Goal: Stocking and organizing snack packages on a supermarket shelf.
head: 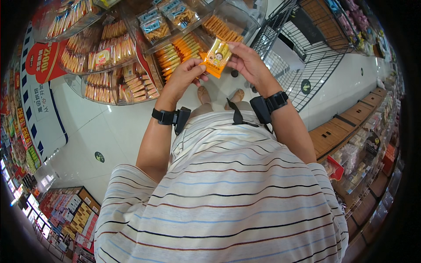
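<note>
Between my hands is an orange and yellow snack packet (217,58) with a cartoon figure and rolled snacks pictured on it. My left hand (187,73) pinches its lower left corner between thumb and fingers. The upper right edge is held by my right hand (245,60). Beyond my left hand, a clear bin holds rows of similar orange packets (169,60). Above the held packet, another bin has brown packaged snacks (222,28). Bags of fried snacks with blue labels (154,28) lie in a bin farther up.
Tiered clear bins of wrapped snacks (121,83) curve round the upper left. A wire shopping cart (309,65) stands at the upper right, beside my right forearm. Wooden-fronted shelving (342,128) runs along the right. Stacked boxes (77,213) are at the lower left.
</note>
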Demonstrator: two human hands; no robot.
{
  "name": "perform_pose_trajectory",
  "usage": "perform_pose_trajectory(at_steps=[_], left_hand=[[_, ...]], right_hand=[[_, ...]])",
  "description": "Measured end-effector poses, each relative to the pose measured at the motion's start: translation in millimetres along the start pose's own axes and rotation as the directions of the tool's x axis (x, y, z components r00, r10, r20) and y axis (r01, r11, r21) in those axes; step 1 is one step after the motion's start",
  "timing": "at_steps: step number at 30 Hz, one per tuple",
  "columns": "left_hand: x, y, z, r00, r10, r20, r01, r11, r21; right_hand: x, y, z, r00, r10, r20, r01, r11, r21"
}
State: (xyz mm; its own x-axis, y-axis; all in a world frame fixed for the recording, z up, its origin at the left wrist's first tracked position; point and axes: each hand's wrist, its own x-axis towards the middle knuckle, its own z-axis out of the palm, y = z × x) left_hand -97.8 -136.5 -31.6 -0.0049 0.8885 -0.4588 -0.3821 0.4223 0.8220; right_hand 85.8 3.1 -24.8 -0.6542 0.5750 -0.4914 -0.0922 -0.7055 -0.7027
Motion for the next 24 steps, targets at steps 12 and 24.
perform_pose_trajectory(at_steps=[12, 24], left_hand=[[0.5, 0.9, 0.5, 1.000, 0.004, -0.023, -0.005, 1.000, -0.031], [7.2, 1.8, 1.9, 1.000, -0.012, 0.006, 0.012, 1.000, -0.013]], right_hand=[[3.0, 2.2, -2.6, 0.999, -0.001, 0.033, -0.001, 0.997, 0.072], [-1.1, 0.1, -1.8, 0.999, -0.018, 0.027, 0.016, 0.998, 0.052]])
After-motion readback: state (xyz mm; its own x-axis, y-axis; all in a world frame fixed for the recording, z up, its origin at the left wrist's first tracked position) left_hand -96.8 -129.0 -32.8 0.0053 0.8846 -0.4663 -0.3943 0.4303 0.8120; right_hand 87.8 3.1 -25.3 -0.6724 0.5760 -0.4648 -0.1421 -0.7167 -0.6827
